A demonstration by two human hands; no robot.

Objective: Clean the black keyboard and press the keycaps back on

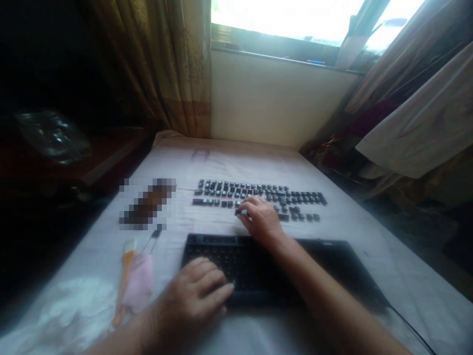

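Note:
A black keyboard (pixel 325 266) with its keycaps removed lies near me on the white cloth. Beyond it, several loose black keycaps (pixel 258 193) are laid out in rows. My right hand (pixel 260 217) reaches over the keyboard to those rows, its fingers pinched on one keycap (pixel 240 212). On the keyboard's front left corner rests my left hand (pixel 194 296), fingers curled over the edge and pressing it down.
A brush with an orange handle (pixel 124 276) and a pink cloth (pixel 139 288) lie left of the keyboard, with a small dark tool (pixel 155 234) above them. A blurred patch (pixel 148 203) sits beyond. The keyboard cable (pixel 410 328) runs off right. Curtains and a window stand behind.

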